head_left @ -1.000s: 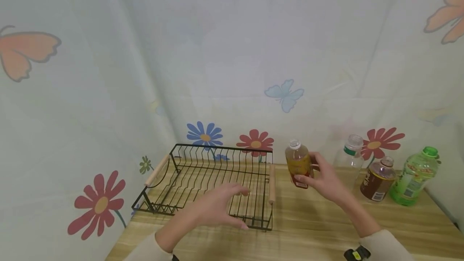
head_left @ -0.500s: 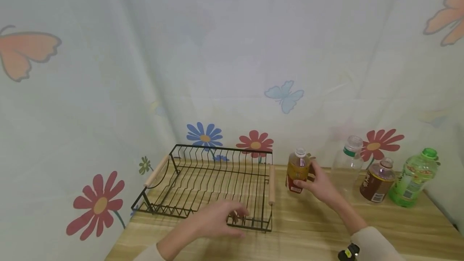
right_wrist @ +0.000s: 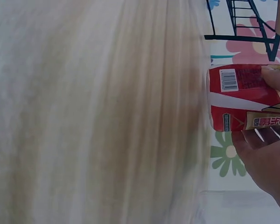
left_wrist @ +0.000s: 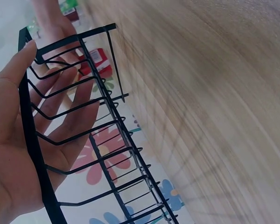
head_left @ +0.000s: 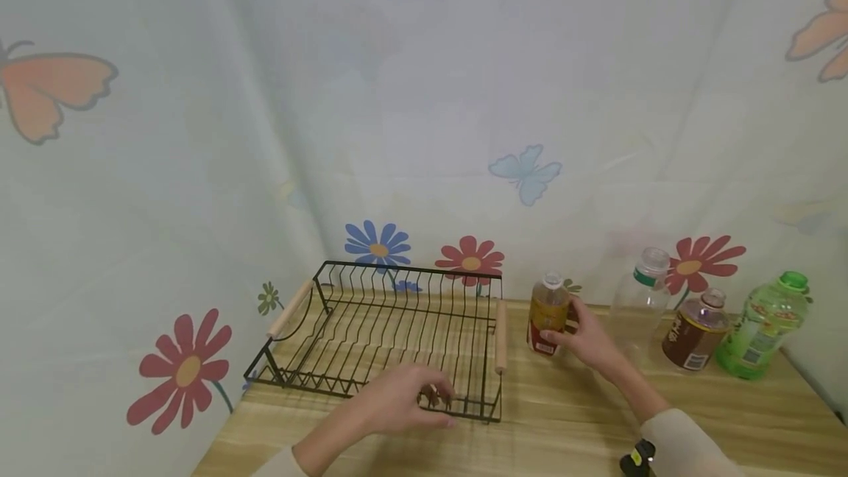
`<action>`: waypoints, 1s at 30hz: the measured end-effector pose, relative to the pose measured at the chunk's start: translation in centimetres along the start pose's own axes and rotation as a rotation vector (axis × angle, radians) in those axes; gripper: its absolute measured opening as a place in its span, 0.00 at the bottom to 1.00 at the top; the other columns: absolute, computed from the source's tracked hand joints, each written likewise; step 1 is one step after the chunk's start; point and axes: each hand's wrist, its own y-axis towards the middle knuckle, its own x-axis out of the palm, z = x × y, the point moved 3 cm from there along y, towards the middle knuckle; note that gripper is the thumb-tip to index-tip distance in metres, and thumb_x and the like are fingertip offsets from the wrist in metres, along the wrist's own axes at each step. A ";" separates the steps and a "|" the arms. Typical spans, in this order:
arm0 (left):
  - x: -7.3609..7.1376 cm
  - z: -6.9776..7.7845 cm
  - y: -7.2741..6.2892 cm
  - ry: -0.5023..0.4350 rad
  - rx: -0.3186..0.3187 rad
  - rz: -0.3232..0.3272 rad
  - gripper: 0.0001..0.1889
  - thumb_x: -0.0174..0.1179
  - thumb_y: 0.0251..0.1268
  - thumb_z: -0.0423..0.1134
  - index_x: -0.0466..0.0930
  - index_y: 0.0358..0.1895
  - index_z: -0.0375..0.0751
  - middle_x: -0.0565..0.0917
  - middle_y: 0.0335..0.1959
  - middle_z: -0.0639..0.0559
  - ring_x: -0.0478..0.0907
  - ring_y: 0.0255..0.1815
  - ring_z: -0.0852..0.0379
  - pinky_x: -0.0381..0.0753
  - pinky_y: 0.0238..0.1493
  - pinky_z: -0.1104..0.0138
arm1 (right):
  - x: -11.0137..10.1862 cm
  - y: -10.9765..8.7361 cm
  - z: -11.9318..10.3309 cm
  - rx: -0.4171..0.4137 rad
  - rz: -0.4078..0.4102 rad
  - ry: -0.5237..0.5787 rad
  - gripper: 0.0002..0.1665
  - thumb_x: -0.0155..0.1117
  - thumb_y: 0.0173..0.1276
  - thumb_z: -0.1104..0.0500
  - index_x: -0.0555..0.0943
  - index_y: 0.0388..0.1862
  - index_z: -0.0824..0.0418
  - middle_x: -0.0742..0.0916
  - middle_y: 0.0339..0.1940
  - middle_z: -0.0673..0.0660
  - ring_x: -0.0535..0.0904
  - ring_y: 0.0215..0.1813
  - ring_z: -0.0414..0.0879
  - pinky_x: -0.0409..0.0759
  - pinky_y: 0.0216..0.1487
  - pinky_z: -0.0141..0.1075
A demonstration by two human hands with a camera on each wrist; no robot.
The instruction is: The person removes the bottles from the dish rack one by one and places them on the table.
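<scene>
A plastic drink bottle (head_left: 549, 308) with a yellow and red label and a white neck stands upright beside the rack's right end. My right hand (head_left: 592, 343) holds it from the right, thumb in front and fingers behind. In the right wrist view, the label's red lower part (right_wrist: 233, 100) shows close to the tabletop. My left hand (head_left: 403, 400) is at the front of a black wire dish rack (head_left: 411, 269), fingers loosely bent over its front side, thumb apart from them. In the left wrist view, rack bars cross in front of the left palm (left_wrist: 9, 154).
Right of the hands stand a clear bottle (head_left: 644, 304) with a green neck band, a brown-labelled bottle (head_left: 689, 337) and a green bottle (head_left: 762, 330). The rack has wooden handles, one being the right handle (head_left: 500, 337). A flowered curtain (head_left: 411, 94) hangs behind the wooden table (head_left: 556, 418).
My right hand has lowered the tilted bottle and brought it upright onto the table. The left hand has come down slightly, its fingers bending more over the rack's front.
</scene>
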 end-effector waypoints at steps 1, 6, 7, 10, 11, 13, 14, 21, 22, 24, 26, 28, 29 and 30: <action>0.0 0.0 0.0 0.000 -0.002 0.003 0.18 0.71 0.65 0.64 0.88 0.50 0.60 0.85 0.43 0.73 0.82 0.42 0.71 0.83 0.45 0.71 | 0.0 0.0 0.1 0.000 -0.005 0.005 0.52 0.78 0.69 0.59 0.58 0.81 0.71 0.74 0.71 0.76 0.70 0.73 0.72 0.72 0.71 0.65; 0.3 0.0 0.2 0.014 0.011 0.017 0.19 0.72 0.65 0.63 0.89 0.51 0.59 0.86 0.43 0.73 0.82 0.42 0.72 0.83 0.45 0.71 | -0.3 0.0 1.0 0.021 -0.012 0.018 0.53 0.78 0.69 0.58 0.57 0.82 0.70 0.73 0.72 0.76 0.69 0.74 0.73 0.72 0.72 0.64; 0.3 0.0 0.3 0.014 0.014 0.019 0.19 0.72 0.65 0.63 0.89 0.51 0.58 0.86 0.43 0.73 0.82 0.42 0.72 0.83 0.45 0.71 | -0.4 0.0 1.2 0.023 -0.012 0.015 0.53 0.78 0.69 0.57 0.57 0.82 0.70 0.73 0.73 0.76 0.69 0.74 0.73 0.72 0.72 0.64; 0.3 0.1 0.4 0.015 0.011 0.020 0.19 0.71 0.65 0.63 0.89 0.51 0.59 0.86 0.43 0.73 0.82 0.42 0.71 0.83 0.46 0.71 | -0.5 0.0 1.4 0.019 -0.014 -0.002 0.52 0.78 0.69 0.56 0.58 0.82 0.69 0.73 0.73 0.76 0.69 0.74 0.73 0.72 0.71 0.64; 0.3 0.1 0.3 0.013 0.004 0.020 0.19 0.71 0.65 0.64 0.89 0.51 0.59 0.86 0.43 0.73 0.82 0.42 0.71 0.83 0.45 0.71 | -0.5 0.1 1.3 0.013 -0.019 -0.009 0.52 0.79 0.69 0.56 0.59 0.82 0.69 0.74 0.73 0.76 0.70 0.74 0.73 0.72 0.71 0.64; 0.2 0.1 0.2 0.003 -0.013 0.018 0.18 0.72 0.65 0.63 0.89 0.50 0.60 0.86 0.43 0.73 0.82 0.42 0.71 0.83 0.45 0.70 | -0.3 0.2 1.1 0.001 -0.034 -0.025 0.52 0.79 0.69 0.56 0.59 0.81 0.70 0.74 0.73 0.76 0.70 0.74 0.73 0.72 0.71 0.64; 0.2 0.1 0.1 -0.003 -0.020 0.016 0.18 0.71 0.65 0.64 0.89 0.50 0.61 0.86 0.42 0.73 0.81 0.42 0.71 0.83 0.45 0.70 | -0.2 0.2 1.0 -0.003 -0.039 -0.029 0.52 0.79 0.69 0.56 0.60 0.81 0.70 0.74 0.73 0.76 0.70 0.74 0.73 0.72 0.71 0.63; 0.2 -0.1 -0.3 -0.022 -0.028 0.020 0.20 0.71 0.65 0.64 0.89 0.50 0.59 0.85 0.42 0.74 0.82 0.41 0.72 0.83 0.44 0.71 | 0.5 0.7 1.2 -0.003 -0.057 -0.021 0.51 0.79 0.68 0.59 0.60 0.81 0.71 0.73 0.74 0.78 0.69 0.74 0.75 0.71 0.72 0.64; 0.2 -0.1 -0.3 -0.024 -0.027 0.018 0.20 0.71 0.65 0.64 0.89 0.51 0.59 0.85 0.42 0.74 0.81 0.41 0.72 0.83 0.44 0.70 | 0.6 0.7 1.3 -0.003 -0.059 -0.027 0.50 0.78 0.69 0.59 0.60 0.81 0.71 0.73 0.73 0.78 0.70 0.74 0.75 0.71 0.71 0.64; 0.2 -0.1 -0.2 -0.027 -0.025 0.014 0.18 0.72 0.65 0.63 0.89 0.50 0.60 0.85 0.42 0.74 0.81 0.42 0.72 0.83 0.45 0.70 | 0.7 0.6 1.4 0.004 -0.056 -0.037 0.50 0.78 0.69 0.58 0.61 0.80 0.71 0.73 0.73 0.77 0.71 0.73 0.75 0.72 0.71 0.65; 0.2 -0.1 -0.2 -0.025 -0.020 0.014 0.17 0.72 0.65 0.62 0.88 0.51 0.61 0.85 0.42 0.74 0.81 0.42 0.72 0.83 0.46 0.70 | 0.7 0.4 1.5 0.007 -0.050 -0.048 0.50 0.78 0.69 0.58 0.61 0.80 0.71 0.74 0.73 0.77 0.71 0.73 0.75 0.72 0.71 0.65; 0.2 -0.1 -0.1 -0.023 -0.012 0.013 0.17 0.72 0.65 0.63 0.88 0.51 0.61 0.85 0.42 0.74 0.81 0.42 0.72 0.83 0.46 0.70 | 0.7 0.4 1.7 0.000 -0.053 -0.059 0.50 0.78 0.69 0.57 0.61 0.80 0.71 0.74 0.73 0.77 0.71 0.73 0.75 0.72 0.70 0.65; 0.2 -0.1 -0.1 -0.024 -0.010 0.012 0.17 0.72 0.65 0.63 0.88 0.51 0.61 0.85 0.42 0.74 0.81 0.42 0.72 0.83 0.46 0.70 | 0.7 0.3 1.8 0.004 -0.054 -0.057 0.50 0.79 0.69 0.57 0.61 0.80 0.71 0.74 0.73 0.77 0.71 0.73 0.75 0.72 0.71 0.65; 0.2 -0.1 -0.1 -0.023 -0.005 0.010 0.18 0.71 0.65 0.63 0.88 0.51 0.61 0.85 0.42 0.73 0.81 0.42 0.72 0.84 0.46 0.70 | 0.6 0.3 1.9 0.013 -0.051 -0.058 0.51 0.79 0.68 0.58 0.61 0.80 0.70 0.74 0.73 0.76 0.71 0.73 0.74 0.72 0.71 0.65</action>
